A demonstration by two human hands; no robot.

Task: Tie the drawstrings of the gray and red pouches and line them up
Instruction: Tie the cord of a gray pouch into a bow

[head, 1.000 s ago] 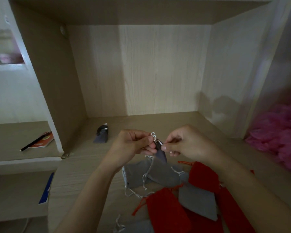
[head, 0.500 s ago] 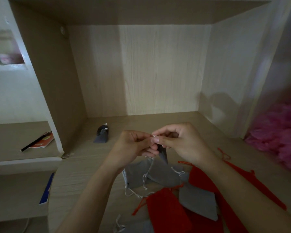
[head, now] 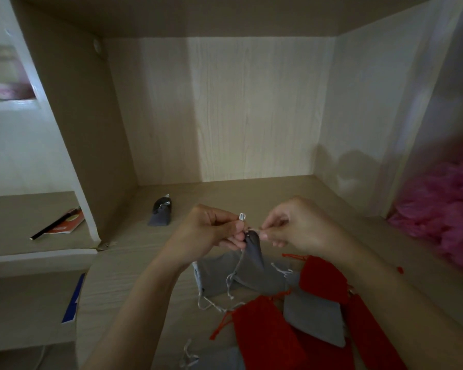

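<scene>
Left hand [head: 211, 231] pinches drawstring [head: 242, 217] | right hand [head: 297, 225] pinches gray pouch [head: 253, 249] neck

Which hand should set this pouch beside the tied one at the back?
Probably left: the left hand grips the held pouch and sits nearer the tied pouch; the right hand only pinches cord.

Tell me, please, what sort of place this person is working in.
Likely a home desk built into a wooden shelf unit: wood-grain panels box in the desktop, and a side shelf holds a booklet and pencil.
</scene>
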